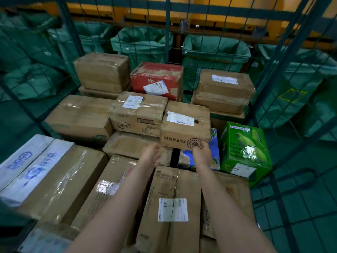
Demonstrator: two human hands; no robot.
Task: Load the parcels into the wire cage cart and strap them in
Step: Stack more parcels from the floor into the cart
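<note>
Two hands, left (151, 154) slack, empty; right (201, 152) tight on one TARANIS box (186, 126) — one green box (244, 148) beside.

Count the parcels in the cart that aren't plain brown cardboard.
4: red box, back centre; green box, right; blue box beside it; white box, front left. Others may be hidden.

Green sacks (145, 44) stand open-mouthed in a row, with a yellow wall (226, 2) behind them.
</note>
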